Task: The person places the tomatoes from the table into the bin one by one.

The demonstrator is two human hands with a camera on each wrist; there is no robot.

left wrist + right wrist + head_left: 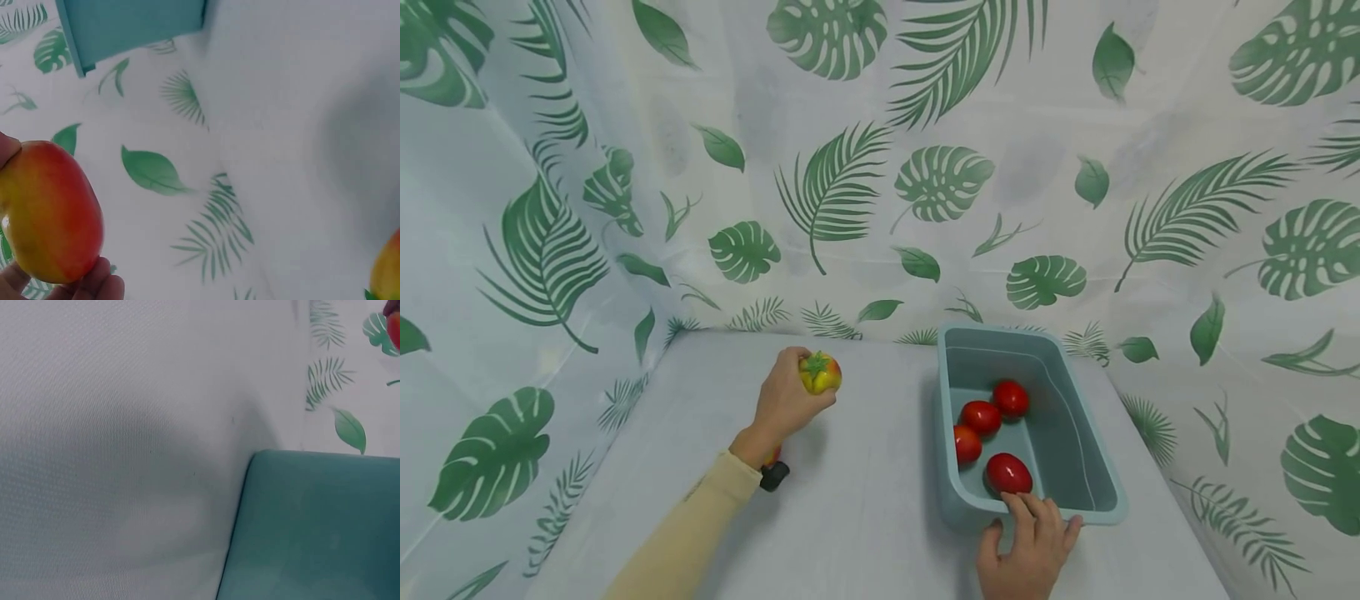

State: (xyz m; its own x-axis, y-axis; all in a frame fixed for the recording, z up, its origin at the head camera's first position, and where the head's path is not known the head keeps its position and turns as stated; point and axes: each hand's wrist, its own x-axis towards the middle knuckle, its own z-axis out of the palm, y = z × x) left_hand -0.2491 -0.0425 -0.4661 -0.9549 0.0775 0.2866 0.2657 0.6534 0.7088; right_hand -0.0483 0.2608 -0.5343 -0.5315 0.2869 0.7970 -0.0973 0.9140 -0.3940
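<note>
The yellow-red tomato (820,372) sits in the left hand (785,405), lifted above the left half of the table (865,517), well apart from the tub. Its green stem cap faces the head camera. In the left wrist view the tomato (50,212) fills the lower left corner, yellow shading to red, with fingertips (100,284) curled under it.

The table is covered in a pale grey-white cloth. Behind it and on both sides hangs a white curtain (880,167) printed with green palm and monstera leaves; it closes off the back and the flanks of the table.

The left hand wraps its fingers and thumb round the tomato, gripping it from below and behind. A cream sleeve (692,533) covers that forearm, and a small black and red device (772,473) shows at the wrist. The right hand (1028,546) rests at the near edge of the tub, its fingers fairly straight and laid over the near rim, the thumb against the outer wall; it holds nothing.

The blue-grey tub (1105,492) is a rectangular plastic basin standing on the right half of the table. Four red tomatoes (982,416) lie on its floor, gathered toward the left wall, the nearest of them just beyond the right hand's fingertips. In the right wrist view one rounded corner of the tub (319,531) shows against the cloth.
</note>
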